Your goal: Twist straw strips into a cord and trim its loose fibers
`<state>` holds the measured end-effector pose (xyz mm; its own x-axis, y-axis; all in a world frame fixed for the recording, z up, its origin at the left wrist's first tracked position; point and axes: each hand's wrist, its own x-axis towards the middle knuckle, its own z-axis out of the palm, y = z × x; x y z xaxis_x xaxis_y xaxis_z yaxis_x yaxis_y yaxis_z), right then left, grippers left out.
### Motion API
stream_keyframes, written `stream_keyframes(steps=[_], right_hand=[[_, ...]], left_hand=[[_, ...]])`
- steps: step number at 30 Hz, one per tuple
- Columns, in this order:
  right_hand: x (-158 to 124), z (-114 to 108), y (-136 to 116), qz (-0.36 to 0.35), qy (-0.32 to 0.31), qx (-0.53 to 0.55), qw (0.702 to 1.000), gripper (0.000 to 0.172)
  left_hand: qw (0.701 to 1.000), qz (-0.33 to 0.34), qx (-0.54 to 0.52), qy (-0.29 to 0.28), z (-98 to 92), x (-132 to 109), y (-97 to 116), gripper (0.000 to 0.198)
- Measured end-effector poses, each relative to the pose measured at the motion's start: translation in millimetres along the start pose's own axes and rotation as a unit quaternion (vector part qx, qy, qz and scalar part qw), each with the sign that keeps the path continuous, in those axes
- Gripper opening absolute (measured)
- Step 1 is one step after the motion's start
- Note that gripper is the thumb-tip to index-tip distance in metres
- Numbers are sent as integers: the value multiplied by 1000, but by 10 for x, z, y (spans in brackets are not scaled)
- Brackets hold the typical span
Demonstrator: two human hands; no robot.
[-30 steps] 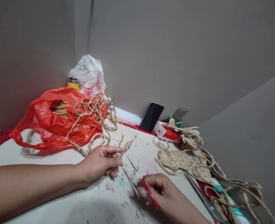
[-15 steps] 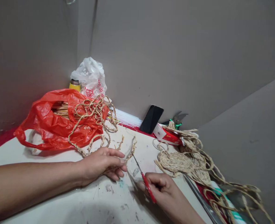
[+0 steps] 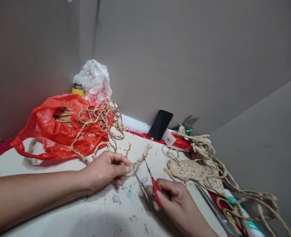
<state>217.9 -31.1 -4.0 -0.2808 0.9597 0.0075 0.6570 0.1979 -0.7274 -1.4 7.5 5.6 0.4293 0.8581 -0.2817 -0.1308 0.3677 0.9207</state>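
Note:
My left hand pinches a braided straw cord between thumb and fingers, its frayed end pointing up and to the right. My right hand holds a pair of scissors by the red handles. The scissor tips are at the cord near its free end; I cannot tell whether the blades touch it. A short frayed piece of straw lies on the table just beyond my left hand. More of the braided cord is heaped over a red plastic bag.
A white, stained table lies below. Against the wall stand a clear plastic bag, a yellow bottle and a phone. At the right are pruning shears, a coiled cord mat and loose cords.
My left hand has closed on the cord and the free end now reaches farther up and right. The scissors have shifted slightly right and up along it.

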Motion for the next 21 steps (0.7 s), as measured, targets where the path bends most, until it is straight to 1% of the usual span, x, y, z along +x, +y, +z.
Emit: stream_keyframes(steps=[2,4,7,9,11,13,16,21], right_hand=[[-7,-17,22,24,-33,-15,999,36],[-29,-31,36,19,-42,-64,997,34],[-69,-25,25,-45,-2,-189,981,30],[-85,-5,4,-101,34,-264,959,27],[-90,14,-15,-145,65,-310,938,24],[-88,22,-24,-174,88,-337,921,21],[-89,17,-22,-196,109,-363,905,22],[-101,24,-25,-192,108,-379,899,22]], left_hand=[[1000,-9,-1,16,10,4,-25,21],[999,-17,-8,31,8,11,-44,20],[999,-25,-15,39,-6,21,-65,23],[999,-35,-16,35,-12,22,-71,27],[998,-44,-18,32,-11,18,-72,29],[998,-49,-22,30,-4,12,-72,31],[998,-51,-26,27,11,4,-84,30],[998,-53,-38,19,29,1,-106,29]])
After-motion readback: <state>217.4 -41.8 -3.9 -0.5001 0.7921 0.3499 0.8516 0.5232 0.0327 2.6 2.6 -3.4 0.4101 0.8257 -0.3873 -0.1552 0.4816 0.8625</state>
